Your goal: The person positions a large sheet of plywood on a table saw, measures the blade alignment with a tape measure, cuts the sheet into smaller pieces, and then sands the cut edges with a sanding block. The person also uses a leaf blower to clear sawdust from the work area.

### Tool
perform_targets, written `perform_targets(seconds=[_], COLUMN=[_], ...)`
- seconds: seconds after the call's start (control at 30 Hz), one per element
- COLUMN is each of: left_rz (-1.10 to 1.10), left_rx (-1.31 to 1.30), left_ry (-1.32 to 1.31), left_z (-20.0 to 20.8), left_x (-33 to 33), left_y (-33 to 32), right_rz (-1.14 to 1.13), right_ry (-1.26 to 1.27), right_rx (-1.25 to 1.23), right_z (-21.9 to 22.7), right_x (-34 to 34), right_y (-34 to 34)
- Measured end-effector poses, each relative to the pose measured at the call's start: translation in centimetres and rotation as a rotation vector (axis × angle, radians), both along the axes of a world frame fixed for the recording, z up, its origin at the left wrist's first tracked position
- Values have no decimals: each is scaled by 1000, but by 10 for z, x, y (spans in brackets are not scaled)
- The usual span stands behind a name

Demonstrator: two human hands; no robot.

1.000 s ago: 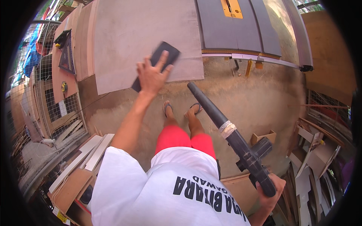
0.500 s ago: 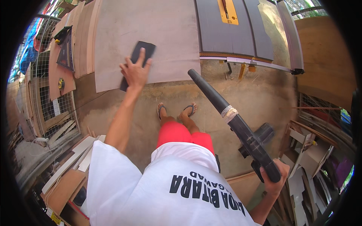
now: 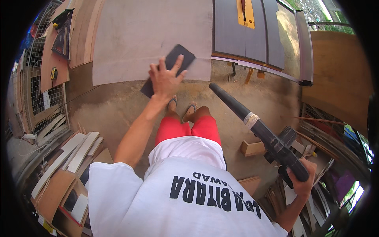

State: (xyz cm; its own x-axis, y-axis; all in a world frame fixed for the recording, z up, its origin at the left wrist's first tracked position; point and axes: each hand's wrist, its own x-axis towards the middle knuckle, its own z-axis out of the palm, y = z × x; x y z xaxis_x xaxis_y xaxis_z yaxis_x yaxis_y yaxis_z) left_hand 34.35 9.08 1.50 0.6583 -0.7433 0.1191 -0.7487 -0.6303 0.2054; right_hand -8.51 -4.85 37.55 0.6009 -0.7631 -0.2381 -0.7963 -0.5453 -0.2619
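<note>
With fingers spread, my left hand (image 3: 166,80) lies flat on a dark rectangular sheet (image 3: 179,54) that looks like sandpaper. This sheet rests on a large pale board (image 3: 154,27), one end jutting past the board's near edge. At the lower right, my right hand (image 3: 304,176) is closed around the rear handle of a black blower (image 3: 270,137). The blower's long nozzle (image 3: 229,98), with a taped joint (image 3: 250,119), points up and left toward the board's near edge without touching it. My palm and thumb partly hide the handle.
A table saw (image 3: 248,43) with a yellow insert adjoins the board's right side. Boards with a tape measure (image 3: 54,73) and a black triangular frame (image 3: 62,35) are at left. Wood offcuts (image 3: 81,152) pile up lower left; a small wooden box (image 3: 252,148) sits on the floor.
My left hand has slid right along the board's near edge, carrying the dark sheet. The blower has moved slightly right and down with my right hand. My view has shifted a little.
</note>
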Motion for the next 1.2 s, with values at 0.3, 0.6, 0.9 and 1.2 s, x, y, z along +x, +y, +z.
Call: perform_targets(seconds=[0.3, 0.6, 0.9, 1.2], left_rz=[134, 488, 657, 741], left_rx=[42, -32, -2, 25], left_ry=[-46, -91, -96, -74], left_z=[-1, -6, 2, -5], left_x=[-5, -66, -90, -102], left_y=[-31, -78, -118, -135], right_rz=[123, 181, -23, -287], right_ry=[-69, -358, -890, -1105], right_rx=[-49, 236, 575, 352], right_z=[58, -42, -152, -185], right_x=[-77, -37, 78, 87], right_y=[-99, -183, -196, -296])
